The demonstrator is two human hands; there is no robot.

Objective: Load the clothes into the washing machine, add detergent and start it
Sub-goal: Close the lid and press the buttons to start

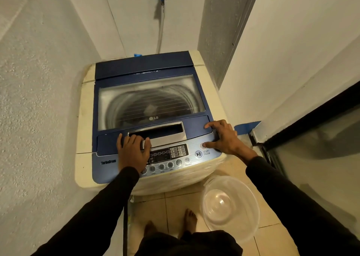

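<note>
A cream top-loading washing machine with a blue lid stands in front of me, its lid down. Through the lid's window I see the steel drum; its contents are too dim to tell. My left hand lies flat on the lid's front edge, fingers at the silver handle recess. My right hand rests spread on the right front corner, its thumb on the round button above the start/pause button. The control panel sits between my hands.
An empty clear plastic basin sits on the tiled floor to the right of my bare feet. White walls close in on both sides. A dark-framed glass door is at the right. A hose runs down from a blue tap behind the machine.
</note>
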